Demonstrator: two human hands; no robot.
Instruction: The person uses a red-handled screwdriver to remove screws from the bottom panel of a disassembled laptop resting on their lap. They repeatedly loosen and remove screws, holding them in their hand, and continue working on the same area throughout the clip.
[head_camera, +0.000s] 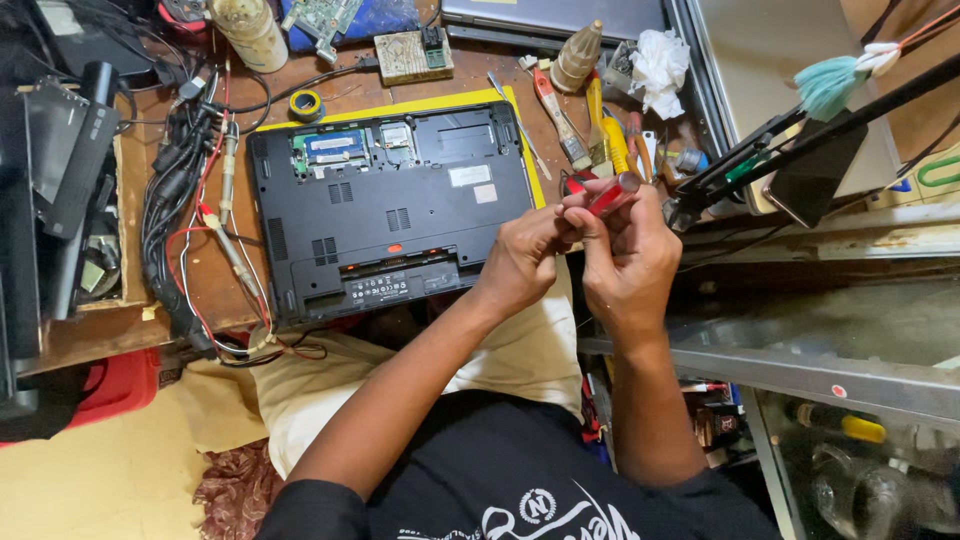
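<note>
Two hands on one red screwdriver

Both hands meet just off the right edge of the counter (215, 290), above the person's lap. The right hand (630, 255) is closed around a screwdriver with a red handle (610, 195), thumb and fingers pinching the handle near its clear end. The left hand (522, 258) is curled shut too, its fingertips touching the same screwdriver at the lower end, where the shaft is hidden behind the fingers.

Just beside the hands, to their left, a black laptop (385, 215) lies upside down on a yellow mat (470, 97), its base facing up and a memory hatch open near the far edge, showing a green board. Along the counter's left edge runs a bundle of black cables (172, 200) with red and white wires. Near the far edge sit a roll of tape (306, 104) and a small circuit board (407, 56). At the far right corner, other screwdrivers with yellow and orange handles (608, 135) lie beside a crumpled white tissue (660, 58).
</note>
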